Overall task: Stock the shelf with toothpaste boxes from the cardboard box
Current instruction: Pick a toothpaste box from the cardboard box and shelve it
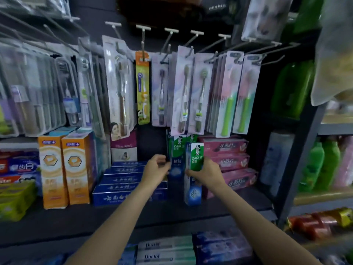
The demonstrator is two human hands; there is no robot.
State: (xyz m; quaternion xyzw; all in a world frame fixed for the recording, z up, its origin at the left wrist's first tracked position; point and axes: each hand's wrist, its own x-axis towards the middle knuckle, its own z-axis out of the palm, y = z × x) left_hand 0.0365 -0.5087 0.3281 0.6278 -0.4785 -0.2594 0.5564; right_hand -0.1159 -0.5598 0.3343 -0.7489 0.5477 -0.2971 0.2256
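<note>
Both arms reach into the shelf [172, 213]. The right hand [205, 174] grips an upright Darlie toothpaste box [193, 175] standing on the shelf, while the left hand [155, 169] pinches the edge of the neighbouring Darlie box [176, 161] (its fingers curled). Blue stacked boxes [122, 183] crowd the left, pink boxes [232, 163] the right, and hanging toothbrush packs [181, 92] dangle just above.

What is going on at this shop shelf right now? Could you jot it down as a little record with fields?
place: shop shelf below hanging toothbrush packs
right hand: grips an upright Darlie toothpaste box
left hand: fingers curled at the edge of a second upright Darlie box
left of hands: stack of blue toothpaste boxes, two orange boxes
right of hands: pink toothpaste boxes
cardboard box: not in view
</note>
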